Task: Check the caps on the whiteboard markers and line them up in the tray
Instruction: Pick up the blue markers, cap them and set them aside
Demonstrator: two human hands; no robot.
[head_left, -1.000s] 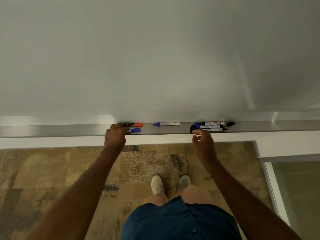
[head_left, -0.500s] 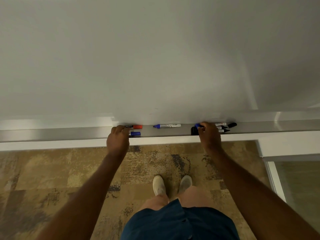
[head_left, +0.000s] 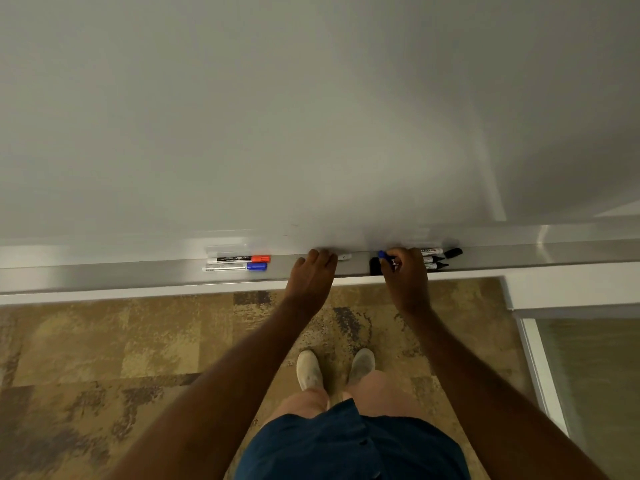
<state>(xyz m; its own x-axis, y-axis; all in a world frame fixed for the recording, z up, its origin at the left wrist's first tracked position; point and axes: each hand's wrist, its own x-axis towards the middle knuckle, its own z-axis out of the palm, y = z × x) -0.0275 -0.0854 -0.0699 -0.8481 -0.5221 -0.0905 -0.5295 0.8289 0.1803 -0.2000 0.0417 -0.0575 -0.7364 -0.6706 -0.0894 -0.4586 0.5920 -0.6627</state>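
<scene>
Patterned carpet [head_left: 104, 341] lies nearest. Above it, the left hand [head_left: 311, 275] curls over a marker [head_left: 344, 257] in the tray [head_left: 138, 275]; whether it grips is unclear. The right hand [head_left: 405, 271] pinches a blue-capped marker [head_left: 382, 254]. Markers look light, rigid and slick: hold mid-barrel. Two capped markers [head_left: 239, 263] rest beneath the whiteboard [head_left: 311, 116].

grey metal tray [head_left: 104, 275]; red cap [head_left: 260, 259] and blue cap [head_left: 256, 266] on white markers; mottled tan-brown carpet [head_left: 104, 358]; navy shorts [head_left: 346, 448].
</scene>
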